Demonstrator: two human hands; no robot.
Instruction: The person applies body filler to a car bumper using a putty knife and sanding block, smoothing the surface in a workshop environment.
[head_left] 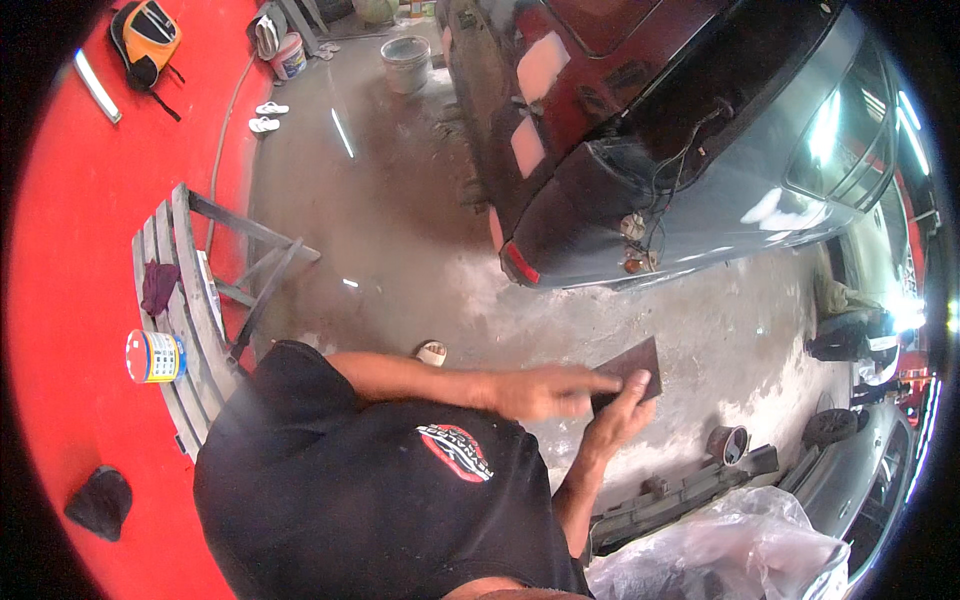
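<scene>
In front of my body, my right hand [622, 415] grips a dark, flat rectangular piece [642, 364], its thumb lying over the near face. What the piece is made of does not show. My left hand [548, 393] reaches across from the left with a finger at the piece's left edge. Motion blurs that hand, so I cannot tell whether it holds anything. Ahead is the corner of a dark car [640, 185], with pale patches on its panel and loose wires hanging from an opening.
At left, a slatted bench [180, 270] carries a purple cloth [160, 287] and a tin [157, 356]. A bucket [405, 66] stands on the wet-looking floor farther off. Clear plastic sheeting [720, 550] and a long dark car part [680, 500] lie at lower right, near another car [860, 470].
</scene>
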